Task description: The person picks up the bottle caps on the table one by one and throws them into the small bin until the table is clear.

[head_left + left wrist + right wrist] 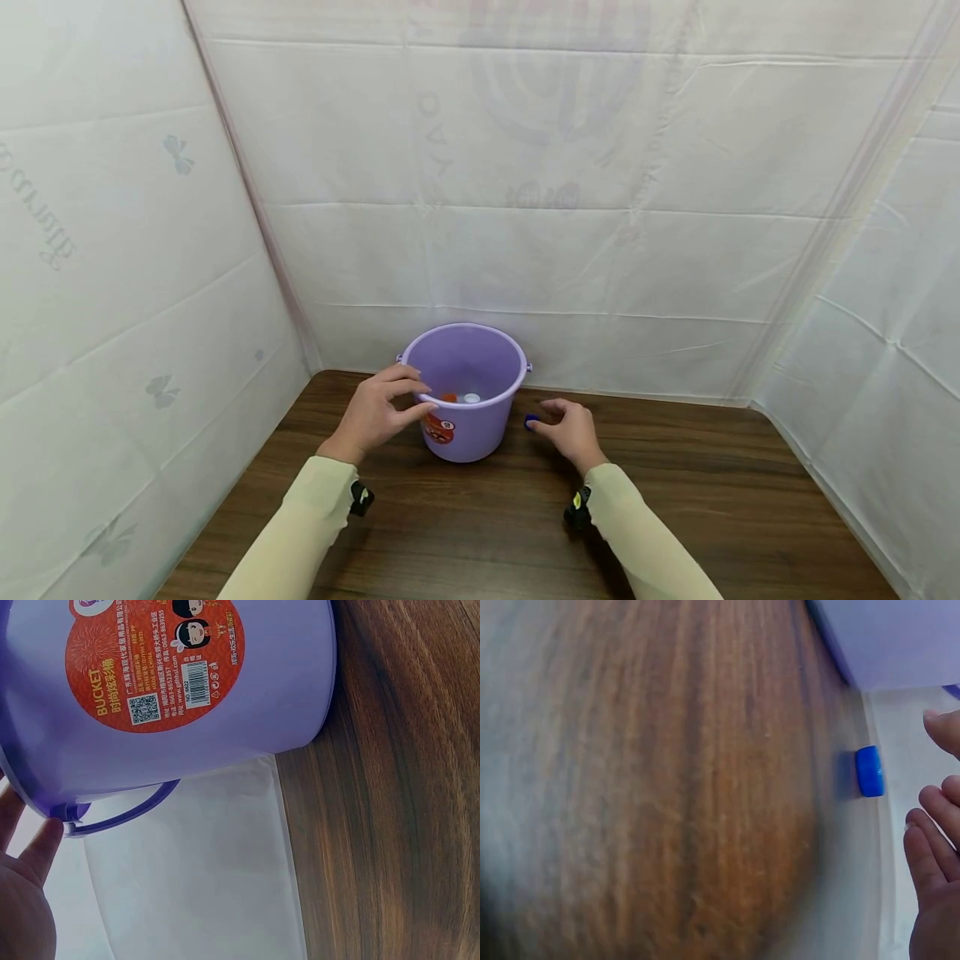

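A purple plastic bucket [480,429] with a red label stands upright on the wooden table. My left hand [377,414] holds its rim at the left, thumb outside and fingertips over the inner side. In the left wrist view the thumb [43,847] lies right by the handle's pivot. Inside the bucket lie an orange piece [449,397] and a white round piece [471,398], like bottle caps. To the right, a small blue cap-like piece [870,772] sits on the table. Over it my right hand [570,431] spreads thumb and fingers, with a gap between them and the piece.
The wooden tabletop [450,533] ends at the back against a pale fabric wall [570,250]. More hanging sheets close off the left [112,333] and right [885,358] sides. The bucket's purple handle [135,814] hangs at its back.
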Motion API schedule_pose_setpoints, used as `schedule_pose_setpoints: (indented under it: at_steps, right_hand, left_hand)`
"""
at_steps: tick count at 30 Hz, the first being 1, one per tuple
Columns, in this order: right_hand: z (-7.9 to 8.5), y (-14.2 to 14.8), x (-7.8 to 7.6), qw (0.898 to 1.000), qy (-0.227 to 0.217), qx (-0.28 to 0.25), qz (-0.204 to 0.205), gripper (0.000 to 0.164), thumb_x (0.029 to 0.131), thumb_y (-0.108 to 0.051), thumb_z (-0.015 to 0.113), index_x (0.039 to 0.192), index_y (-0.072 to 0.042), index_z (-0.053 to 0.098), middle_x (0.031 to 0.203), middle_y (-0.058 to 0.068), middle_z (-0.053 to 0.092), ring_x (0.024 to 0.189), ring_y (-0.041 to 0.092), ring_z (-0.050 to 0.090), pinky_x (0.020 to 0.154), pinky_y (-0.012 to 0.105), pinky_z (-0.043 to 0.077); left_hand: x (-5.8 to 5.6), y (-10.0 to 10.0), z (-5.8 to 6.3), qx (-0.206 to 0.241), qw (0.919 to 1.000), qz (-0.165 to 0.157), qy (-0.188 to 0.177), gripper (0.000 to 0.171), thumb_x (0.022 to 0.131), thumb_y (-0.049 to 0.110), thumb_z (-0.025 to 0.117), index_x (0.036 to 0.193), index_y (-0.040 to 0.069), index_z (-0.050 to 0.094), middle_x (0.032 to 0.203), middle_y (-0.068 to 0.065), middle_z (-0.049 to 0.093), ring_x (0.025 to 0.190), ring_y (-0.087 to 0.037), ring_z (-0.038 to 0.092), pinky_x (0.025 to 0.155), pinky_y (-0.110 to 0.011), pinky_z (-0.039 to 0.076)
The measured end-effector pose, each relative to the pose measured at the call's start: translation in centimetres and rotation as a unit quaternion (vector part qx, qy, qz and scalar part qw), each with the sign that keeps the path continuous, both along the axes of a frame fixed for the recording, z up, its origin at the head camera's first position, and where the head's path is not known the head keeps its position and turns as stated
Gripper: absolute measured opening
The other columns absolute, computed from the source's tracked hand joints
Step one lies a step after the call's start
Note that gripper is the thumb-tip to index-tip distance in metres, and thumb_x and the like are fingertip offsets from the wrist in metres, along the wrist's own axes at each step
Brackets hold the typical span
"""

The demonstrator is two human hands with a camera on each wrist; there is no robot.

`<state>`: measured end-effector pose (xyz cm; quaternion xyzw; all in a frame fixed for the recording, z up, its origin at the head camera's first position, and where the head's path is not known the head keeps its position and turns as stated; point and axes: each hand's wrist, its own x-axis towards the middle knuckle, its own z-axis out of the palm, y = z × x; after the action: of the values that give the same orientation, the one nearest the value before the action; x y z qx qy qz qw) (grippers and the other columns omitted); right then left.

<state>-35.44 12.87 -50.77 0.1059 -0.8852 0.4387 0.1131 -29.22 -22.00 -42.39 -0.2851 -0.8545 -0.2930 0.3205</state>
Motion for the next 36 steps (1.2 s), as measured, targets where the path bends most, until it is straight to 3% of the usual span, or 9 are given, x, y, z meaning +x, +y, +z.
schedule_pose_setpoints:
  at_steps: [9,23,29,36]
  right_hand:
    - [-1.2,-0.5,-0.8,1.000,-0.028,0.013,0.004,0.045,0.081,-0.023,0.089,0.118,-0.001,0.074,0.113,0.013,0.076,0.108,0.030,0.072,0.096,0.047,0.057]
    - [-1.9,-1.2,-1.3,0.999,-0.014,0.027,-0.014,0.040,0.078,-0.016,0.089,0.112,0.000,0.075,0.109,0.015,0.077,0.106,0.032,0.071,0.094,0.048,0.057]
    - [-2.2,-1.4,-1.3,0.999,-0.033,0.018,-0.028,0.035,0.079,-0.015,0.089,0.109,-0.004,0.077,0.109,0.013,0.077,0.110,0.032,0.070,0.096,0.048,0.057]
    - [-2.3,-1.6,-1.2,0.999,-0.025,0.008,-0.030,0.031,0.078,-0.012,0.089,0.106,-0.003,0.078,0.106,0.013,0.078,0.106,0.032,0.071,0.094,0.048,0.057]
  left_hand:
    - [-0.1,0.0,-0.1,0.001,1.0000,0.001,0.008,0.023,0.075,0.027,0.093,0.093,0.017,0.082,0.105,0.003,0.072,0.100,-0.016,0.069,0.087,-0.041,0.061]
    - [-0.1,0.1,0.0,-0.003,0.9999,-0.003,0.013,0.024,0.075,0.027,0.093,0.093,0.014,0.082,0.105,0.003,0.072,0.100,-0.016,0.068,0.087,-0.041,0.060]
    - [-0.3,0.0,0.0,-0.005,0.9999,-0.002,0.012,0.023,0.076,0.028,0.092,0.093,0.017,0.082,0.105,0.004,0.071,0.099,-0.014,0.068,0.087,-0.038,0.060]
    - [-0.4,-0.2,-0.1,-0.007,0.9999,-0.003,0.014,0.022,0.076,0.028,0.092,0.092,0.018,0.081,0.104,0.005,0.071,0.099,-0.013,0.067,0.089,-0.039,0.059]
